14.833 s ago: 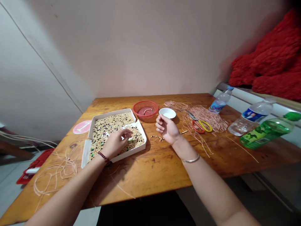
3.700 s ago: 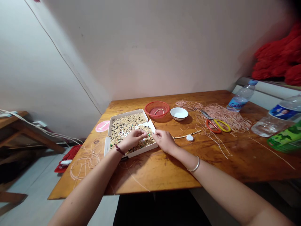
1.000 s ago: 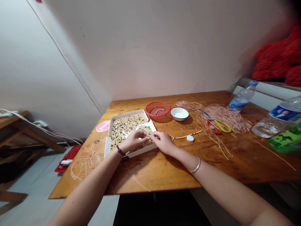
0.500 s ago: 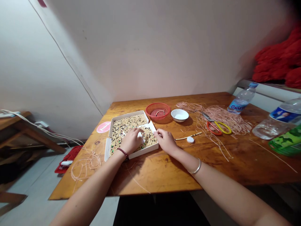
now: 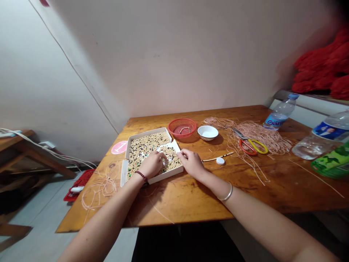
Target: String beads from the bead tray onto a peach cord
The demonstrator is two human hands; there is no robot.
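Note:
A white box [image 5: 167, 176] full of small cream, black and green beads [image 5: 149, 141] lies on the wooden table. My left hand [image 5: 152, 164], with a dark red bead bracelet at the wrist, is down among the beads, its fingers curled; what they hold, if anything, is hidden. At the box's right edge is my right hand [image 5: 191, 164], fingers pinched together on something too small to make out. A string of cream and black beads [image 5: 212, 159] runs out on the table beyond my right hand, beside a white cap [image 5: 220, 161].
Behind the box stand a red basket [image 5: 182, 135] and a white bowl [image 5: 207, 133]. Pink cords [image 5: 261, 136], scissors [image 5: 249, 143] and bottles [image 5: 280, 112] occupy the right side. More cord [image 5: 102, 187] and a round pink label [image 5: 119, 147] lie left of the box.
My left hand has shifted slightly, its fingers lower and more curled into the beads. My right hand has stayed at the box's edge. The view has moved a little.

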